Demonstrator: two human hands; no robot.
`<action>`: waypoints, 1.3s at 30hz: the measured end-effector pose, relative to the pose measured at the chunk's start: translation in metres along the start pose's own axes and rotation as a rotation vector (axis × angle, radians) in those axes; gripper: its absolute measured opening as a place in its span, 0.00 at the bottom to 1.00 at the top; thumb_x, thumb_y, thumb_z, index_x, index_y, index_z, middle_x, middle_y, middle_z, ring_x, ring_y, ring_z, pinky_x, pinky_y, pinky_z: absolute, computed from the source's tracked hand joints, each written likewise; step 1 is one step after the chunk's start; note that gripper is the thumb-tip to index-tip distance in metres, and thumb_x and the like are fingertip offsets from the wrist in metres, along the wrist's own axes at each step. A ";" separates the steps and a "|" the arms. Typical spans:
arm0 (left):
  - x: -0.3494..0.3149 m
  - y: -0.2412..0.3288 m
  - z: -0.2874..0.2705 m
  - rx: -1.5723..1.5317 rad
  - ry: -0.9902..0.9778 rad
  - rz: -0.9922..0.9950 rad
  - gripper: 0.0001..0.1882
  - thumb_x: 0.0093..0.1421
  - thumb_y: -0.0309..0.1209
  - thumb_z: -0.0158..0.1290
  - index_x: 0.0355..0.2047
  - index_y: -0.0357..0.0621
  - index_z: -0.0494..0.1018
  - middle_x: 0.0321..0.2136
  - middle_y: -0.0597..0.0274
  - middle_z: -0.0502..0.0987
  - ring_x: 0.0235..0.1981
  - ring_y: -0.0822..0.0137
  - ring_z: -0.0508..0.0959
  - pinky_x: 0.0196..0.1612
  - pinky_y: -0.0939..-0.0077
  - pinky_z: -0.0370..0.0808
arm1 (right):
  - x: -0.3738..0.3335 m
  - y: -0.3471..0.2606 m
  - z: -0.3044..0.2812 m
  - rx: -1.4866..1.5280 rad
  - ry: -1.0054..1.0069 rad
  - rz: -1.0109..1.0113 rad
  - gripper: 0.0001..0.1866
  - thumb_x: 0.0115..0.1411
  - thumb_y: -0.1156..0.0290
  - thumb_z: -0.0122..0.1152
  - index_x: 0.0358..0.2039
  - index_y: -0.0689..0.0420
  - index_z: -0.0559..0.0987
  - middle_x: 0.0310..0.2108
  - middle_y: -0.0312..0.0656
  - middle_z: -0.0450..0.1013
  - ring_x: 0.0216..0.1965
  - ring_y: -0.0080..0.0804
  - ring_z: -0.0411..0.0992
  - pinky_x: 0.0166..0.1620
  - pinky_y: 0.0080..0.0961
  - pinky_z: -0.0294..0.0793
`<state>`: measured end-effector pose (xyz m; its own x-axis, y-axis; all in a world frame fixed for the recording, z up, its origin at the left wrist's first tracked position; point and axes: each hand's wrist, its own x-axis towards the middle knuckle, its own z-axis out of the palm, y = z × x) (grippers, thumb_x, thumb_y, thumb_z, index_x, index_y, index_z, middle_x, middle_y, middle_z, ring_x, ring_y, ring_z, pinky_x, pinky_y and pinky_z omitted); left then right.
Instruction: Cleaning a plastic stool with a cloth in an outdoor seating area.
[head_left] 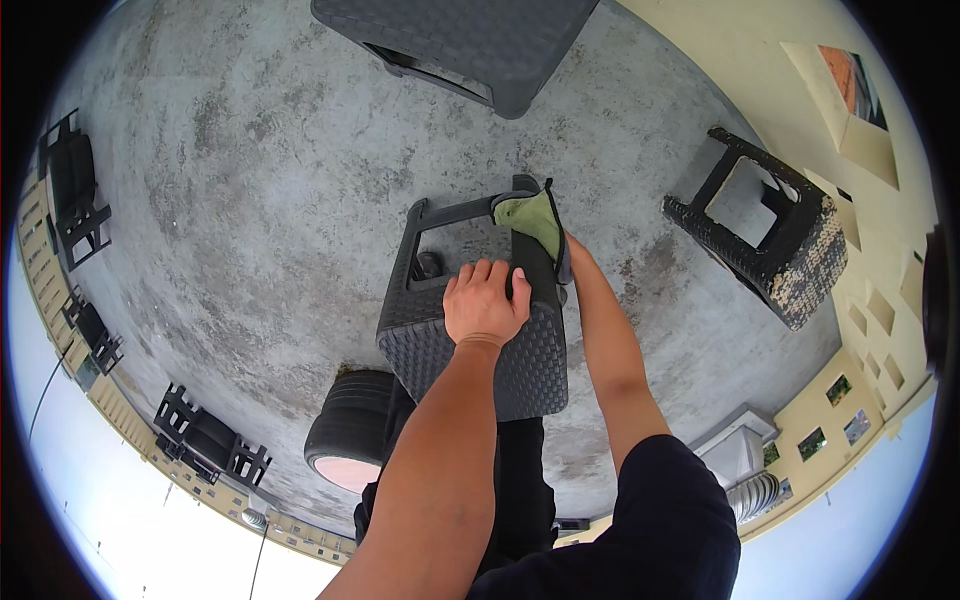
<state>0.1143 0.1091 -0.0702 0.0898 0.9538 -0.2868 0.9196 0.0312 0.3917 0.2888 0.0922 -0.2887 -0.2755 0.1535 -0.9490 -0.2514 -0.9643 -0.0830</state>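
A dark grey plastic stool [455, 350] with a woven-pattern seat lies tipped over in front of my legs, its seat end toward me and its legs pointing away. My left hand [486, 302] rests on the stool's upper side, with the fingers curled over the edge of its opening and the thumb lying to the right. A green cloth [535, 218] with dark edging is draped round the stool's right leg. My right hand [566, 250] holds the cloth against that leg from the right side; its fingers are hidden under the cloth.
A larger dark woven-top piece [460, 40] stands ahead. At right lies a black stool [770, 215] with a worn, peeling top. A tyre-like round seat [350, 425] is beside my left leg. Dark chairs and tables [80, 190] line the left, and a cream wall [850, 100] the right.
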 end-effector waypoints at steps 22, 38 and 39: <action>0.002 0.002 0.001 -0.045 0.040 0.012 0.13 0.60 0.39 0.52 0.22 0.46 0.72 0.24 0.62 0.73 0.30 0.56 0.76 0.33 0.61 0.71 | -0.004 -0.005 0.012 -0.160 0.102 -0.144 0.32 0.64 0.44 0.46 0.61 0.51 0.73 0.59 0.46 0.71 0.59 0.41 0.70 0.63 0.32 0.63; -0.002 -0.001 -0.004 -0.050 0.083 0.120 0.08 0.57 0.33 0.55 0.22 0.48 0.75 0.23 0.67 0.75 0.27 0.61 0.75 0.30 0.68 0.68 | 0.162 -0.029 -0.004 -0.476 0.087 -0.247 0.34 0.63 0.41 0.46 0.63 0.47 0.72 0.65 0.48 0.65 0.65 0.45 0.63 0.66 0.33 0.59; -0.002 0.000 -0.004 -0.040 0.085 0.125 0.08 0.57 0.33 0.55 0.22 0.48 0.75 0.23 0.67 0.75 0.27 0.61 0.75 0.30 0.68 0.68 | 0.169 -0.027 -0.017 -0.495 0.087 -0.248 0.34 0.63 0.41 0.46 0.64 0.46 0.72 0.65 0.48 0.64 0.65 0.45 0.63 0.66 0.34 0.59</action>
<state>0.1122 0.1086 -0.0660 0.1687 0.9727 -0.1593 0.8872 -0.0795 0.4544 0.2643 0.1406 -0.4520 -0.1811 0.3907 -0.9025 0.1721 -0.8909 -0.4203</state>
